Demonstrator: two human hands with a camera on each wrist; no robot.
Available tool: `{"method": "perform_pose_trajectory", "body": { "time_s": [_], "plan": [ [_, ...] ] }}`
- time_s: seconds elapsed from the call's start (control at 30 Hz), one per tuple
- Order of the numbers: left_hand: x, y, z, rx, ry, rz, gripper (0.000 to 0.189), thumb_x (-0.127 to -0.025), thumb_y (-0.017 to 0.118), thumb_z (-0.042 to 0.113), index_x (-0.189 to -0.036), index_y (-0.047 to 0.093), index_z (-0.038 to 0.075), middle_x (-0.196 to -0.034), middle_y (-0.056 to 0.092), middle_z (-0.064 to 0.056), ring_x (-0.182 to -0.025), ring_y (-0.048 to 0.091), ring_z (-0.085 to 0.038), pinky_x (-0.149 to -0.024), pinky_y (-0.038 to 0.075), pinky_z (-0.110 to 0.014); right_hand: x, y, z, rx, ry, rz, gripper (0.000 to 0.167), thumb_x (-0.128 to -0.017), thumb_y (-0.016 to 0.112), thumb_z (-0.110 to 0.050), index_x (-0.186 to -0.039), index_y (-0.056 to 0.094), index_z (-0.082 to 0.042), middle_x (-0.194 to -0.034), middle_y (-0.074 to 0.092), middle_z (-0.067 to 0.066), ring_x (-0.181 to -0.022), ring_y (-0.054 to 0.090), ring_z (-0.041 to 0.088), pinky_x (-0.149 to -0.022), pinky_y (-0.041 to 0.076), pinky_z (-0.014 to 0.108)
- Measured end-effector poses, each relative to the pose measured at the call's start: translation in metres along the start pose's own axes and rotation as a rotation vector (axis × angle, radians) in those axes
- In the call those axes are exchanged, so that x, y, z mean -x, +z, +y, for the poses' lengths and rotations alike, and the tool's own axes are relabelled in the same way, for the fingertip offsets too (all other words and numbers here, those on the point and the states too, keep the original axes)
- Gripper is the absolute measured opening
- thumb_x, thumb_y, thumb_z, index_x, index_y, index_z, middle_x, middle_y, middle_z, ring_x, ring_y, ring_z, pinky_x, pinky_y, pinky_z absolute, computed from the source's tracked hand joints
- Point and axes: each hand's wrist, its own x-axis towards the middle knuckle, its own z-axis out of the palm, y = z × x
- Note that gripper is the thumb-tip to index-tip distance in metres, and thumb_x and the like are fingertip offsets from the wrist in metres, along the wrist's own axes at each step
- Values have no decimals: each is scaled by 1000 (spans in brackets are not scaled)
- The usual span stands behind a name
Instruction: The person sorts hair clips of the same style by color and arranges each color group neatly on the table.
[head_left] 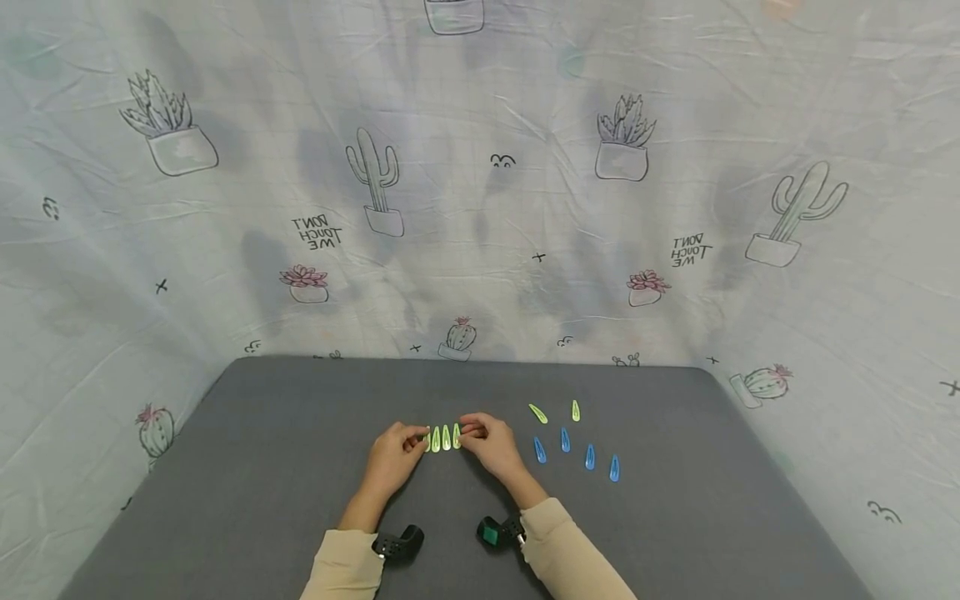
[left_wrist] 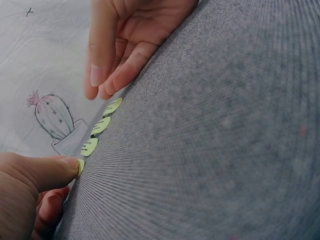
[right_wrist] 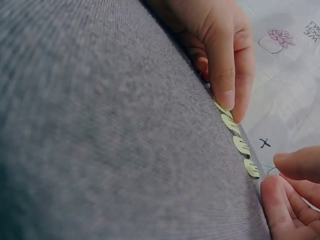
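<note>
Several yellow-green snap hair clips [head_left: 446, 437] lie side by side in a short row on the grey tabletop. My left hand [head_left: 392, 460] is at the row's left end, its thumb and fingers pinching the leftmost hair clip [left_wrist: 81, 167], which is mostly covered by the thumb. On the opposite end, my right hand [head_left: 491, 448] is right beside the rightmost hair clip [right_wrist: 251, 169]. In the right wrist view a gap shows between that hand's thumb and its loosely bent fingers, with nothing held there.
To the right lie two more green hair clips [head_left: 575, 410] and several blue hair clips [head_left: 589, 457], spread out on the grey table [head_left: 300, 417]. A white cloth [head_left: 480, 208] printed with cacti hangs behind and at both sides. Dark wrist devices [head_left: 400, 544] sit at both cuffs.
</note>
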Motion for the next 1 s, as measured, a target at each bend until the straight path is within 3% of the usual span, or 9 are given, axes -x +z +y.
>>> {"method": "perform_pose_trajectory", "body": {
  "time_s": [0.07,0.3,0.47,0.7,1.0],
  "plan": [
    [0,0,0,5,-5,2,15,-81,74,10,-96,75,10,-72,52,3,-61,45,-5,-58,38,-24,1,0,1,-28,-27,3,28,-87,67,-9,-113,66,-1,-96,67,12,-84,64,18,-69,50,22],
    [1,2,-1,-1,-2,-4,16,-81,74,10,-96,75,9,-72,53,3,-62,46,-6,-59,38,-24,19,-12,-36,-113,-40,-46,32,-87,63,1,-117,59,12,-107,63,29,-97,63,39,-74,51,22],
    [-1,4,-1,-7,16,8,16,-80,74,10,-95,75,9,-71,53,3,-62,46,-5,-58,38,-24,20,-15,-34,-176,-72,-53,33,-87,63,3,-117,57,16,-109,61,33,-99,61,45,-77,53,25],
    [-1,3,0,-7,33,13,15,-79,74,9,-94,75,9,-71,53,3,-62,46,-6,-58,38,-24,22,-27,-32,-220,-61,-72,35,-87,62,3,-119,56,16,-113,59,34,-105,59,45,-77,50,18],
    [-1,0,1,-10,31,11,15,-80,74,10,-95,75,9,-71,52,3,-62,45,-6,-59,37,-25,26,-56,-34,-189,-90,-46,37,-86,64,3,-120,55,15,-115,58,35,-107,58,45,-83,49,20]
  ]
}}
